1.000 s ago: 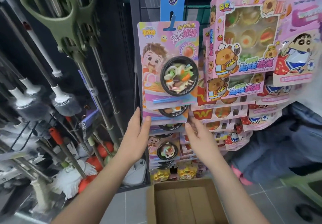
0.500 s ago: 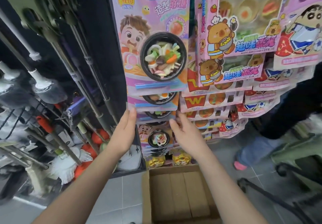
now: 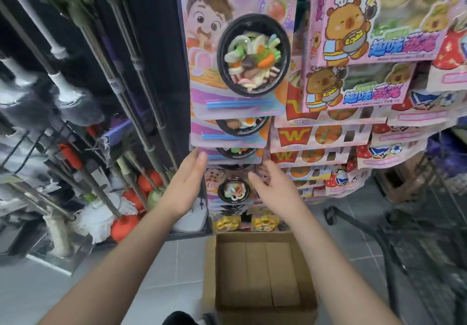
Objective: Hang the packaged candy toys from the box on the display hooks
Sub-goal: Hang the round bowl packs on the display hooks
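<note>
Both forearms reach up and forward: the left hand [image 3: 188, 185] has straight fingers, its tips touching the lower left edge of a low pack [image 3: 235, 156], while the right hand [image 3: 274, 185] is spread beside that pack's right edge, contact unclear. The noodle-bowl candy packs [image 3: 237, 54] hang in an overlapping column, long axis vertical, printed faces toward the camera. An open cardboard box [image 3: 262, 309] sits on the grey tiled floor [image 3: 156, 274] below, with mops [image 3: 75, 97] to the left and other pink packs [image 3: 353, 82] to the right.
</note>
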`<state>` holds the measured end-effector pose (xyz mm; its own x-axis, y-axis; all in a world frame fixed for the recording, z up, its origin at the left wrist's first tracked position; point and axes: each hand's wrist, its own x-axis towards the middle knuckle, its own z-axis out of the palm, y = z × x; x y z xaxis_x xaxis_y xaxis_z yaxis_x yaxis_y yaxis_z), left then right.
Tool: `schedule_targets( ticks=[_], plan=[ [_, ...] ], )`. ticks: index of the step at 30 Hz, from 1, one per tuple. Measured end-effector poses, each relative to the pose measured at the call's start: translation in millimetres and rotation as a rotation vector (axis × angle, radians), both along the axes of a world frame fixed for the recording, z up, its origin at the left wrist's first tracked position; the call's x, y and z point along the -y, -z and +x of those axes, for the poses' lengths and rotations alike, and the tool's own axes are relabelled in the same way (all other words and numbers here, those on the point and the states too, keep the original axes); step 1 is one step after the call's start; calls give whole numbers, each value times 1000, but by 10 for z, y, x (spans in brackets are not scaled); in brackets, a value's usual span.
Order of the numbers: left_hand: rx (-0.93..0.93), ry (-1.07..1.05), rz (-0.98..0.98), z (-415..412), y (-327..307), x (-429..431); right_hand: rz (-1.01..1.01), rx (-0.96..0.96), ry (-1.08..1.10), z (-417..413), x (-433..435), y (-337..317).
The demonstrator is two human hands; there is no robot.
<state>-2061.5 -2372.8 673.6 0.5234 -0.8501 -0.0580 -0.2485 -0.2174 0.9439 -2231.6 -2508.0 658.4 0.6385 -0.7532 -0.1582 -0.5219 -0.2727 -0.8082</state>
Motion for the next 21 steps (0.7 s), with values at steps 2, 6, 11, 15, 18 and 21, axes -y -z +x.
schedule_targets(
  ticks=[2, 6, 11, 15, 18, 21],
  plan=[
    [-8, -21, 17, -19, -43, -16, 9, -4, -22, 9, -14, 47],
    [-13, -1, 64, 115, 38, -113, 82, -5, 51, -16, -77, 144],
    [-94, -51, 149, 158, 445, -190, 112, -121, 114, -139, -146, 375],
    [-97, -23, 241, 98, 875, -160, 156, -197, 85, -193, -121, 655],
    [-115, -37, 321, 72, 1078, -132, 193, -190, 52, -172, -71, 774],
    [-118, -23, 394, 63, 1167, -73, 213, -173, -11, -126, -10, 881]
  ],
)
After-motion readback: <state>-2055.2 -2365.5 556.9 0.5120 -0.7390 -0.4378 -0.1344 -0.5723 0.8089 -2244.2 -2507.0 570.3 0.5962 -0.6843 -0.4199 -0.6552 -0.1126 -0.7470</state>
